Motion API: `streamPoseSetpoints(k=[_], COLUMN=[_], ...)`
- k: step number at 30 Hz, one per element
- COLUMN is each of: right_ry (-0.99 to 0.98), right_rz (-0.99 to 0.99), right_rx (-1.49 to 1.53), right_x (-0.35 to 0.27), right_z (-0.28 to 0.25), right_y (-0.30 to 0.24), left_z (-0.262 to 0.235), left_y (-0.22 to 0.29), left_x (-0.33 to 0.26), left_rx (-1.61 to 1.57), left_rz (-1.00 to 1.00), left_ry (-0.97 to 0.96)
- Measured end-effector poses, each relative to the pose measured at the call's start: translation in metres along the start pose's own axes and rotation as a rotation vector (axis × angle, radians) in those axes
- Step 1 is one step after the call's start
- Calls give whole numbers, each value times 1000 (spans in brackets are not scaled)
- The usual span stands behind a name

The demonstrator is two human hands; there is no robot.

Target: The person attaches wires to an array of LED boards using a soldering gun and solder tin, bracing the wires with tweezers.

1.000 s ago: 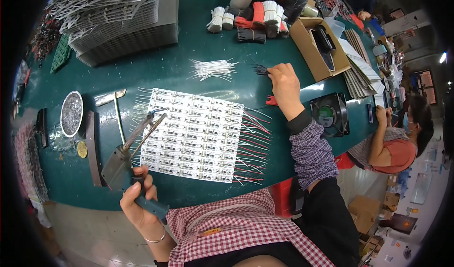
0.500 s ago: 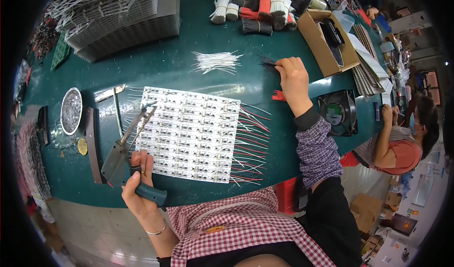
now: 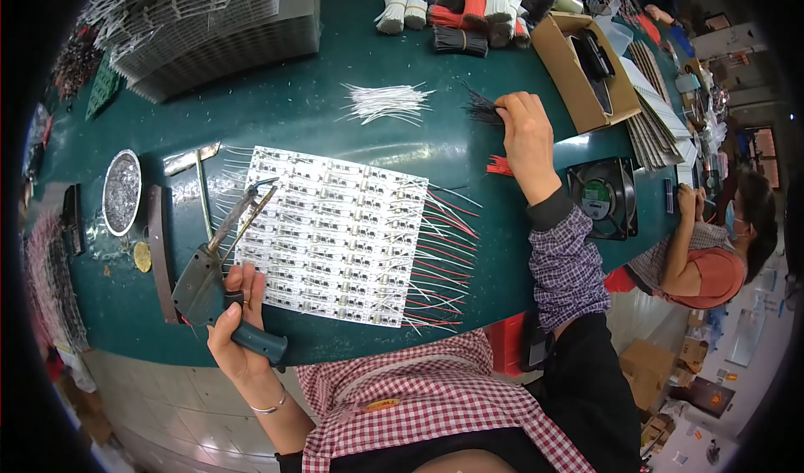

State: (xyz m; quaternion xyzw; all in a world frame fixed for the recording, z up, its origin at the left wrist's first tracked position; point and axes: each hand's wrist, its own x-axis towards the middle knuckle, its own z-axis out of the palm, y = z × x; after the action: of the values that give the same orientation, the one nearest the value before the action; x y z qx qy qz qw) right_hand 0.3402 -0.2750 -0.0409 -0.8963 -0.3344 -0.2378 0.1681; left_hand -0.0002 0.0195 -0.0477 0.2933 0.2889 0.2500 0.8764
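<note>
My left hand (image 3: 236, 341) is wrapped round the grip of a green soldering gun (image 3: 199, 285). Its tip extends over the upper left part of a white circuit board panel (image 3: 335, 243) lined with small dark parts. White wires stick out from the panel's left edge, red, white and black ones from its right. To the right, my right hand (image 3: 529, 145) pinches at a small pile of black wires (image 3: 481, 106); how many are between the fingertips is hidden. Short red wires (image 3: 499, 166) lie just below that hand. A loose heap of white wires (image 3: 385, 104) rests above the panel.
Bundled wires (image 3: 459, 41) and an open cardboard box (image 3: 578, 71) stand at the back. A black fan (image 3: 601, 198) sits right of my forearm. On the left are a round metal dish (image 3: 123, 193), a dark curved bar (image 3: 162, 255) and stacked panels (image 3: 226, 54). A co-worker (image 3: 708, 259) sits at right.
The soldering gun and my left hand have shifted slightly left and down. My right hand has moved a little to the right, still at the black wires. The panel has turned slightly.
</note>
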Motion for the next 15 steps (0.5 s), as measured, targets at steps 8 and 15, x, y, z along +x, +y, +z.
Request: streamPoseSetpoints(k=[8, 15], right_ry=[-7, 16], right_rz=[-24, -16], right_rx=[17, 85], right_x=[2, 2], right_z=[-5, -10], right_y=[-1, -8], left_z=[-1, 10], left_y=[9, 8], left_x=[-7, -11], left_rx=[-5, -11], left_rz=[17, 3], left_ry=[62, 5])
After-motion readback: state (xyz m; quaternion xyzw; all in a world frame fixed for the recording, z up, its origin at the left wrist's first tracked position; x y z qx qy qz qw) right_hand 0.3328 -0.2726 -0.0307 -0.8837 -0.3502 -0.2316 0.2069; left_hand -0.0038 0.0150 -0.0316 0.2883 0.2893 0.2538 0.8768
